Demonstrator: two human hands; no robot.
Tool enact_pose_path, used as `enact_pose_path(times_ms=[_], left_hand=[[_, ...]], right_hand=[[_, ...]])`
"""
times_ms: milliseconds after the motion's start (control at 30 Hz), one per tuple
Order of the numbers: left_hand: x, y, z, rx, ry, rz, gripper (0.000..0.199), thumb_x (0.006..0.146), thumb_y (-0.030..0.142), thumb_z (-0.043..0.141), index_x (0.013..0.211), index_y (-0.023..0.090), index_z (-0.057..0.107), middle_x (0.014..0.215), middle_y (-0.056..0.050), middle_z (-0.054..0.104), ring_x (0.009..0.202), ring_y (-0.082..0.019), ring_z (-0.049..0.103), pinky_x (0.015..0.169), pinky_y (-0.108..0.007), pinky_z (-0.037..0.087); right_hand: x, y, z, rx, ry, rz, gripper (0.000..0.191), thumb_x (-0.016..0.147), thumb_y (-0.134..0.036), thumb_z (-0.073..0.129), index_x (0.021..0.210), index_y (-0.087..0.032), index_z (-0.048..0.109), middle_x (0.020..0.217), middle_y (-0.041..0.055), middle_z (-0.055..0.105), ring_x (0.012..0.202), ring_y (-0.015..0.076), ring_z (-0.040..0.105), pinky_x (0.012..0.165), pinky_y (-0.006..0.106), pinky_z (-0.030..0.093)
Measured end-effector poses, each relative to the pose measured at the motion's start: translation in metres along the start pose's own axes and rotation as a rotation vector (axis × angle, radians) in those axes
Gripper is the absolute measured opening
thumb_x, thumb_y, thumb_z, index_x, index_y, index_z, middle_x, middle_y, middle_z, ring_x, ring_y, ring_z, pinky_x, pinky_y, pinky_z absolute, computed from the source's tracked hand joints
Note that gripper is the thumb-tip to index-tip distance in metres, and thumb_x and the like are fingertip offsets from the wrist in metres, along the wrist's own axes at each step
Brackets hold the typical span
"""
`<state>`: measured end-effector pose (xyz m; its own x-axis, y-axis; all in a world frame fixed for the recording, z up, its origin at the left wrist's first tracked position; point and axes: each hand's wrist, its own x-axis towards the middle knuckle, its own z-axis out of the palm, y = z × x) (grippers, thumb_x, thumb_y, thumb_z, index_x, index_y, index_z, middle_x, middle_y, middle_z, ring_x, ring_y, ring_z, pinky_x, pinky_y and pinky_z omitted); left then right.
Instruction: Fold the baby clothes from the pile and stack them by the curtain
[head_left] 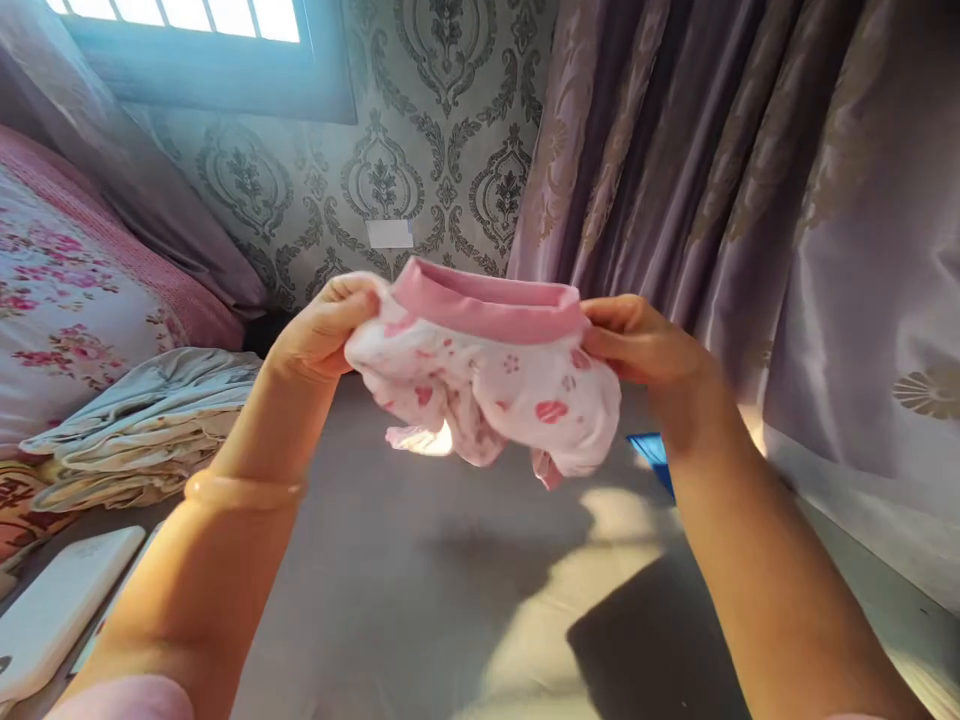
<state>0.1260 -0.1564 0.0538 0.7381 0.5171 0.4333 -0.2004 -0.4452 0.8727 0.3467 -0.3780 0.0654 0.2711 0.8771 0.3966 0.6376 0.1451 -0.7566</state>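
Note:
A small white garment (540, 395) with pink hearts and paw prints hangs in the air in the middle of the view. Its plain pink waistband (495, 318) faces up and stands partly open. My left hand (330, 325) pinches the garment's left side near the band, and a pale bangle circles that forearm. At the band's right end my right hand (637, 338) grips the fabric, its fingertips partly hidden behind the cloth. The lower part of the garment is bunched and hangs loose above the grey surface (375, 580).
Folded clothes (150, 420) are stacked at the left, beside a floral pillow (67, 300). A white flat box (67, 610) lies at lower left. Behind my right wrist is a blue object (652, 455). Purple curtains (675, 150) hang at the right, and patterned wallpaper (450, 130) covers the back.

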Motion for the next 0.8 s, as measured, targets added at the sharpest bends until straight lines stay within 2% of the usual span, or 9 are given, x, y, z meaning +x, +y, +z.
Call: enact_pose_path(times_ms=[67,133,233,367,467,533,633,733,800], left_hand=[[0.003,-0.003,0.002,0.12,-0.064,-0.08,0.027,0.065,0.04,0.078,0.075,0.017,0.071,0.063,0.0,0.064,0.063,-0.016,0.061,0.053,-0.025,0.046],[0.005,-0.004,0.004,0.128,-0.032,-0.117,0.027,0.064,0.041,0.077,0.076,0.017,0.071,0.063,-0.001,0.064,0.063,-0.017,0.062,0.055,-0.026,0.048],[0.005,-0.004,0.005,0.012,0.057,-0.017,0.029,0.072,0.047,0.068,0.081,0.02,0.071,0.068,-0.001,0.066,0.065,-0.017,0.062,0.058,-0.027,0.05],[0.008,-0.008,0.009,0.27,0.045,0.035,0.022,0.068,0.039,0.072,0.071,0.017,0.071,0.061,-0.001,0.062,0.066,-0.017,0.062,0.055,-0.022,0.046],[0.012,-0.015,0.011,0.233,0.111,0.097,0.027,0.075,0.042,0.066,0.082,0.018,0.074,0.067,-0.001,0.065,0.067,-0.016,0.062,0.056,-0.023,0.046],[0.012,-0.018,0.011,0.19,0.057,0.078,0.028,0.075,0.043,0.066,0.085,0.018,0.074,0.07,-0.002,0.067,0.066,-0.015,0.062,0.058,-0.024,0.047],[0.01,-0.022,0.009,0.288,-0.055,0.014,0.024,0.066,0.04,0.075,0.074,0.017,0.074,0.061,-0.001,0.064,0.062,-0.015,0.06,0.055,-0.023,0.046],[0.01,-0.028,0.007,0.225,-0.022,0.066,0.034,0.074,0.048,0.066,0.081,0.016,0.074,0.065,-0.002,0.066,0.061,-0.015,0.06,0.055,-0.024,0.045],[0.014,-0.034,0.006,0.251,0.046,0.111,0.039,0.08,0.05,0.058,0.086,0.015,0.074,0.07,-0.003,0.067,0.063,-0.015,0.06,0.057,-0.024,0.046]], right_hand=[[0.003,0.0,0.0,-0.033,0.038,0.013,0.03,0.07,-0.047,0.078,0.079,-0.019,0.074,0.072,0.0019,0.07,0.075,0.0207,0.066,0.058,0.028,0.05],[0.004,0.001,-0.001,-0.062,0.062,0.021,0.028,0.069,-0.045,0.079,0.077,-0.019,0.074,0.07,0.0019,0.069,0.074,0.0205,0.066,0.058,0.027,0.049],[0.006,0.004,-0.002,-0.049,0.044,0.032,0.027,0.073,-0.046,0.077,0.079,-0.02,0.074,0.072,0.0025,0.07,0.075,0.0203,0.066,0.059,0.028,0.05],[0.01,0.012,0.003,-0.157,0.077,0.024,0.027,0.07,-0.046,0.078,0.071,-0.02,0.072,0.068,0.0011,0.068,0.077,0.0212,0.066,0.06,0.026,0.048],[0.012,0.017,0.006,-0.096,0.029,0.002,0.032,0.071,-0.05,0.076,0.076,-0.019,0.072,0.07,0.0013,0.069,0.078,0.0211,0.066,0.062,0.028,0.049],[0.014,0.021,0.006,-0.063,0.024,0.008,0.032,0.07,-0.05,0.077,0.076,-0.019,0.072,0.07,0.002,0.069,0.077,0.0214,0.066,0.061,0.028,0.049],[0.016,0.026,0.004,-0.117,0.076,0.022,0.029,0.07,-0.048,0.078,0.069,-0.02,0.07,0.066,0.0019,0.067,0.076,0.021,0.065,0.061,0.028,0.048],[0.02,0.034,0.003,-0.091,0.003,-0.003,0.035,0.072,-0.054,0.073,0.075,-0.02,0.071,0.072,0.0023,0.069,0.074,0.0193,0.064,0.061,0.028,0.048],[0.025,0.042,0.003,-0.109,0.025,-0.029,0.041,0.072,-0.059,0.071,0.076,-0.019,0.071,0.071,0.0024,0.068,0.07,0.0178,0.062,0.06,0.027,0.046]])
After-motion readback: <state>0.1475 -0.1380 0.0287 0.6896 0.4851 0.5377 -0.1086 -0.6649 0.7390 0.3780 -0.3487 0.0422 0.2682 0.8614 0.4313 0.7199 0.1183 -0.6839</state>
